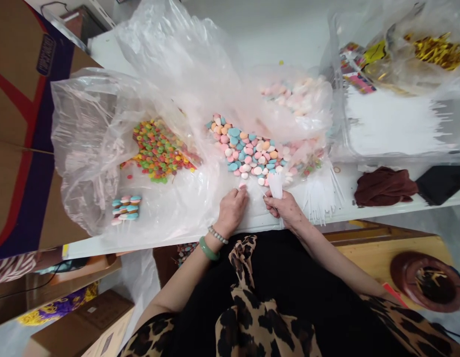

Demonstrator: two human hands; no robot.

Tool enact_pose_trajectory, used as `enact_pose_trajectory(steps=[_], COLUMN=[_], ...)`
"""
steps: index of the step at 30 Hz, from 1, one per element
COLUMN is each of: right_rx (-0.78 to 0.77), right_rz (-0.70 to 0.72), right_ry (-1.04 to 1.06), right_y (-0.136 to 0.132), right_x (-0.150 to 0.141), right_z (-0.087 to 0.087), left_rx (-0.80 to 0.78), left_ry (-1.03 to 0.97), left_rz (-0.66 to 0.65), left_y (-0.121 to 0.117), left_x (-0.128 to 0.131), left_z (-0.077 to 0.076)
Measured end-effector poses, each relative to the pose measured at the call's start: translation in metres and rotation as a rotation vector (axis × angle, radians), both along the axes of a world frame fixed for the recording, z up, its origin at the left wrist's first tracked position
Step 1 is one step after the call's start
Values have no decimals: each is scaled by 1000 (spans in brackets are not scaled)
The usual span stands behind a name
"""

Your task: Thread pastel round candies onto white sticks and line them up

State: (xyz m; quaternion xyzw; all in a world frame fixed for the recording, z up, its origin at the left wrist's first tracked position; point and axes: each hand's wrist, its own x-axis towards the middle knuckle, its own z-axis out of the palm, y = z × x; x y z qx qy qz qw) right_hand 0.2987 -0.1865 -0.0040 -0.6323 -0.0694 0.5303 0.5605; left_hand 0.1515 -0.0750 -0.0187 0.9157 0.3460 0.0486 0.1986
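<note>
In front of my body, my left hand (232, 210) has its fingers closed at the tips on a pink candy (242, 186), at the near edge of a pile of pastel candies (248, 153). The pile is pink, white, blue and orange and lies on clear plastic. Beside it, my right hand (286, 207) grips a bundle of flat white sticks (275, 184), which point away from me. One thin stick tip shows between its thumb and finger. Farther left, several candy skewers (126, 208) lie in a small group, with blue, pink and brown pieces on white sticks.
Ring-shaped coloured candies (161, 151) are heaped at left inside a clear plastic bag (92, 114). Loose white sticks (322, 196) lie to the right. Beyond are a clear tray (345, 134), gold ties (440, 52) and a brown cloth (385, 187). A large carton (14, 124) borders the table's left end.
</note>
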Motion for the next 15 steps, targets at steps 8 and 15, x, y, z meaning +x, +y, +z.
enact_pose_trajectory(steps=[8, 15], right_rx=[-17, -29], right_rz=[-1, 6], right_ry=[20, 25], right_y=[4, 3], right_x=[-4, -3], right_z=[4, 5], left_rx=[14, 80], left_ry=[-245, -214], left_rz=[104, -129], left_y=[6, 27], left_x=[8, 34], left_z=[0, -10])
